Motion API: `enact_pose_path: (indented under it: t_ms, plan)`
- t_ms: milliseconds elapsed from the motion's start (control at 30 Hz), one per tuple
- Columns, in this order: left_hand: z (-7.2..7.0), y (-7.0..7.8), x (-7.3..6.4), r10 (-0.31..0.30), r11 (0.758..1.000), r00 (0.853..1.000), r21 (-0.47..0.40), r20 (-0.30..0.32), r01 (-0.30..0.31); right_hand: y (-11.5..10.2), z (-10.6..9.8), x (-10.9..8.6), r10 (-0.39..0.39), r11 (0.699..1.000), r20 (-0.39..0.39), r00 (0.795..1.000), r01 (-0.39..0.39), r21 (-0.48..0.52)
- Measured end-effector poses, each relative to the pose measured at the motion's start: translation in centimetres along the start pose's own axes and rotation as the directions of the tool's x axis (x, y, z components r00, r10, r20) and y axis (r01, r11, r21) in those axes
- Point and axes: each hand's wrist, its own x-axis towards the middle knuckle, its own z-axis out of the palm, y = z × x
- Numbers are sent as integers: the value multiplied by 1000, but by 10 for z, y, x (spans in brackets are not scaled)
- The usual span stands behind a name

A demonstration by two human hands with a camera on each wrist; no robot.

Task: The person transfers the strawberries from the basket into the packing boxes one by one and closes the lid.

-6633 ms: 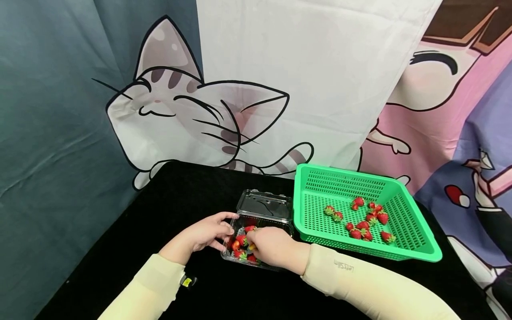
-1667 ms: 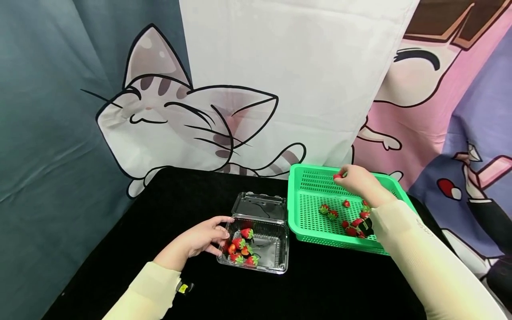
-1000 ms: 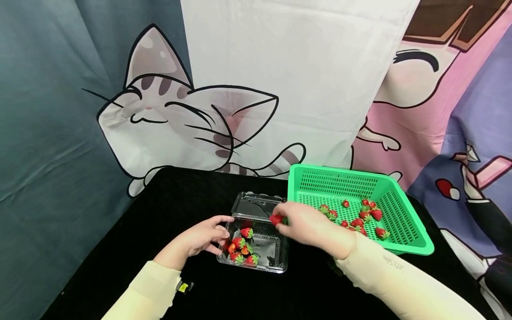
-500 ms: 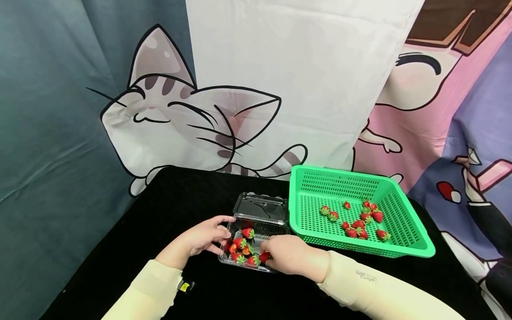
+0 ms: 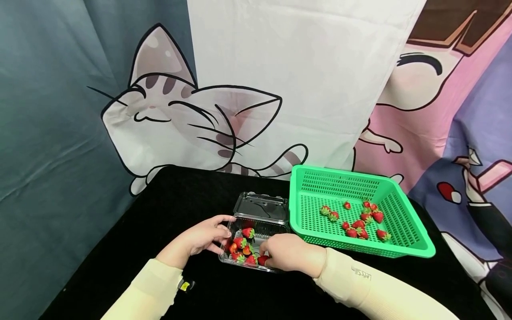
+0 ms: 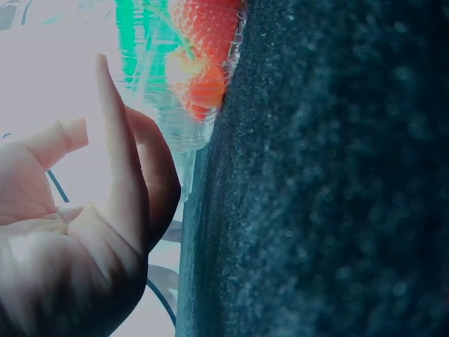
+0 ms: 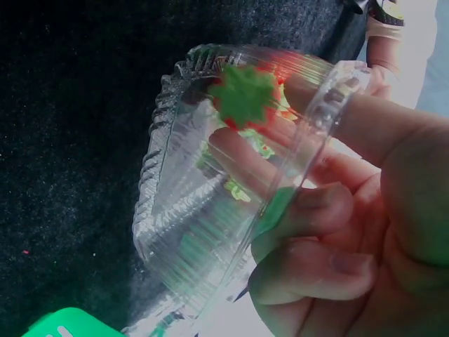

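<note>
A clear plastic box [image 5: 276,229] stands with its lid [image 5: 262,206] folded back, several strawberries [image 5: 240,242] gathered in its left part. Down inside the front of the box, my right hand [image 5: 294,253] pinches one strawberry [image 5: 262,260]. Its green leafy cap [image 7: 245,95] faces the camera in the right wrist view, seen through the clear wall, with the thumb and fingers around it and the other fingers curled. My left hand [image 5: 204,235] rests its spread fingers against the left side of the box. In the left wrist view one finger [image 6: 116,133] points straight up beside the box.
To the right of the box sits a green perforated basket [image 5: 336,175] with several strawberries [image 5: 360,224] on its floor. Both stand on a black cloth-covered table [image 5: 180,191]. Behind it hang printed curtains [image 5: 320,66] with a cartoon cat.
My right hand has carried a strawberry from the basket leftward and lowered it into the box, moving slightly lower in the last half second. My left hand has stayed at the box.
</note>
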Motion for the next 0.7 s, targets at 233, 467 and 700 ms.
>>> enact_pose_path:
  t_ms: [233, 467, 700]
  plan:
    - [-1, -1, 1, 3, 1000, 1000, 4, 1, -3, -2, -1, -1, 12, 1000, -6, 1000, -12, 2]
    - [-1, -1, 1, 5, 1000, 1000, 10, 2, -5, 0, -9, -1, 25, 997, -26, 999, -23, 73]
    - [0, 1, -1, 1, 1000, 1000, 7, 3, -1, 5, -41, -3, 62, 971, -53, 997, -48, 233]
